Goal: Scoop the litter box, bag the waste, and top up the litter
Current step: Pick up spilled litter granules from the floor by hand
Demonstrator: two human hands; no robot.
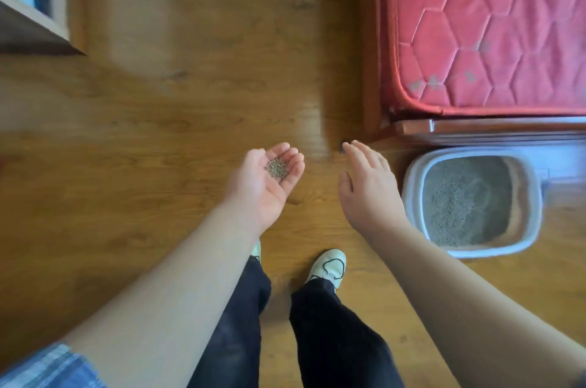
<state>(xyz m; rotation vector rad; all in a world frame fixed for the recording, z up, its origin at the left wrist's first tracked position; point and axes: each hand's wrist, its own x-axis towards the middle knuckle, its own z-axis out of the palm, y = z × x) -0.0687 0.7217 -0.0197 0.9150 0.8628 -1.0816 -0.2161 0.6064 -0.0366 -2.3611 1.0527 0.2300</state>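
1. The left hand (265,180) is held over the floor (158,134), palm up, with a small heap of litter grains (277,168) lying in it.
2. The right hand (367,187) is just beside it, to the right.
3. The litter box (472,202) sits on the floor, right of both hands.
4. The bed (494,32) is behind the box.
5. A shoe (328,265) is below the hands.

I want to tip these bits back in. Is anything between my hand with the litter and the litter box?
Only your other hand. The left hand cups the litter grains, and the open right hand hangs between it and the litter box. The wooden floor there looks bare.
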